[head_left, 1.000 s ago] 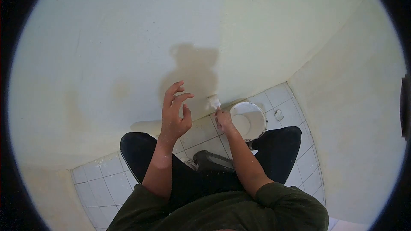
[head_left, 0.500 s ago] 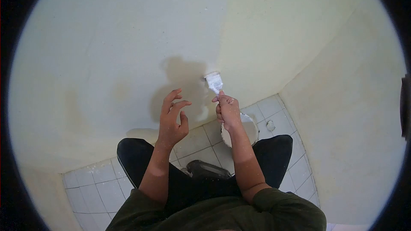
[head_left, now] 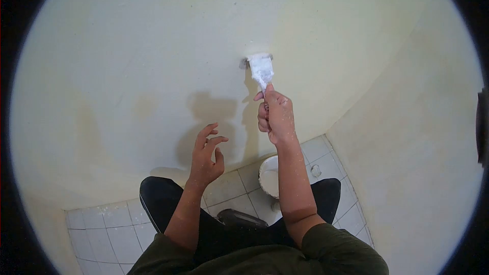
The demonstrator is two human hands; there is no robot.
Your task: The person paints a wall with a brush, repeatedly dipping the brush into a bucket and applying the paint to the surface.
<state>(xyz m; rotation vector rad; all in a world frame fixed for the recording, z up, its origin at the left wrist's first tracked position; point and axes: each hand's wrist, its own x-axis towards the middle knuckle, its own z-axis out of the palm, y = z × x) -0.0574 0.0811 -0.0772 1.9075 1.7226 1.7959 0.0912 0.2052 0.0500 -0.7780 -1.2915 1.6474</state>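
My right hand (head_left: pixel 277 114) is closed around the handle of a paintbrush (head_left: pixel 262 69), whose head is coated in white paint. The bristle end points up and touches the wall (head_left: pixel 168 35), or is very close to it. White specks dot my right hand and forearm. Lower and to the left, my left hand (head_left: pixel 207 155) is raised with its fingers apart and curled, holding nothing. A white bucket (head_left: pixel 268 177) with pale contents stands on the floor, partly hidden behind my right forearm.
A tiled floor (head_left: pixel 226 187) runs along the wall's foot, with white spots at the left. A small whitish lump (head_left: pixel 316 171) lies right of the bucket. Another wall (head_left: pixel 407 137) rises at the right. A dark object (head_left: pixel 242 218) is between my knees.
My right hand has moved up the wall with the paintbrush. My left hand sits slightly lower in view, still open. The bucket and floor appear a little lower and further left.
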